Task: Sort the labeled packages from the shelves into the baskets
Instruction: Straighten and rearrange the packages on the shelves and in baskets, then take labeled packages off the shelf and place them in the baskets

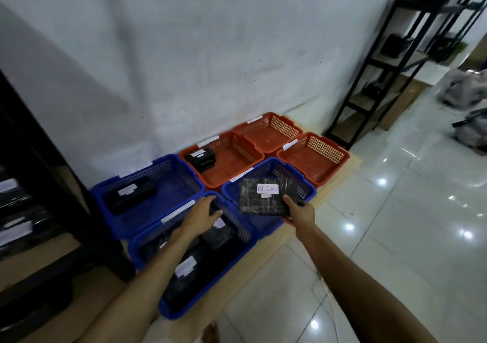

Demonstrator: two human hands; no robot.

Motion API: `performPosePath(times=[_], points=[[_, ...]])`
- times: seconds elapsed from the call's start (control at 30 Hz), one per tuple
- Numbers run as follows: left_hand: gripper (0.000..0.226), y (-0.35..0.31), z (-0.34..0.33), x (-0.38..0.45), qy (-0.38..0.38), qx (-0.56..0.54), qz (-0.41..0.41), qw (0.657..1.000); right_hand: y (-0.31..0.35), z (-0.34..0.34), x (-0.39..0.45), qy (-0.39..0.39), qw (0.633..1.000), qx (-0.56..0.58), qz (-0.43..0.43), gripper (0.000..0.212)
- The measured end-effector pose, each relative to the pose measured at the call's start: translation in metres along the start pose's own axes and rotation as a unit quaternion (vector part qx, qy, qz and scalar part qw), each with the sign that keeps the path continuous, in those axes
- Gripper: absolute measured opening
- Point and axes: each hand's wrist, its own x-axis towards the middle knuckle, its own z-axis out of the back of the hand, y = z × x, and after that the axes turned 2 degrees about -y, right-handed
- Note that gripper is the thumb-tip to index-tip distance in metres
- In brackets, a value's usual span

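Note:
My right hand (299,212) pinches a flat black package (266,197) by its near right corner; its white label reads RETURN. The package hangs over the right blue basket (311,192). My left hand (203,209) reaches out over the near blue basket (210,287) with straight fingers and holds nothing. That basket holds several black packages (189,269) with white labels. The left blue basket (150,208) has one black package (129,195) in it. One orange basket (232,163) holds a black package (201,158).
Two more orange baskets (271,129) (316,158) stand at the back right, by the white wall. A black shelf rack (382,60) rises at the right, another dark shelf (23,211) with packages at the left. Glossy floor tiles (395,237) spread to the right; grey bags (466,92) lie there.

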Motion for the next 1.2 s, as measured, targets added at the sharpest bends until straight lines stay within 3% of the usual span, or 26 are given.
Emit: performPosePath(times=[0.13,0.3,0.37,0.6,0.7,0.83,0.97,1.07,1.2], points=[[0.085,-0.011,-0.023,0.056,0.017,0.078,-0.021,0.997,0.009,-0.01,0.051,-0.056,0.997,-0.051,0.003,0.035],[0.152,-0.021,-0.044,0.092,0.089,0.109,-0.003,0.99,0.0,-0.029,0.113,-0.054,0.99,-0.127,-0.011,0.039],[0.16,-0.023,-0.05,0.104,0.1,0.134,0.006,0.986,-0.003,-0.043,0.136,-0.038,0.987,-0.153,-0.016,0.037],[0.147,-0.018,-0.077,0.12,0.075,0.187,0.093,0.975,-0.021,-0.085,0.214,0.064,0.954,-0.29,-0.043,0.057],[0.142,-0.016,-0.082,0.12,0.08,0.2,0.12,0.969,-0.026,-0.1,0.236,0.115,0.934,-0.333,-0.055,0.056],[0.115,-0.024,-0.08,0.118,0.086,0.2,0.136,0.966,-0.028,-0.113,0.249,0.166,0.916,-0.359,-0.064,0.053],[0.122,-0.028,-0.081,0.115,0.087,0.211,0.157,0.961,-0.036,-0.121,0.256,0.202,0.901,-0.381,-0.054,0.045],[0.11,-0.033,-0.081,0.112,0.098,0.201,0.18,0.958,-0.04,-0.125,0.255,0.221,0.879,-0.418,-0.056,0.05],[0.1,-0.044,-0.081,0.107,0.071,0.177,0.195,0.962,-0.024,-0.121,0.238,0.217,0.842,-0.492,0.035,0.068]])
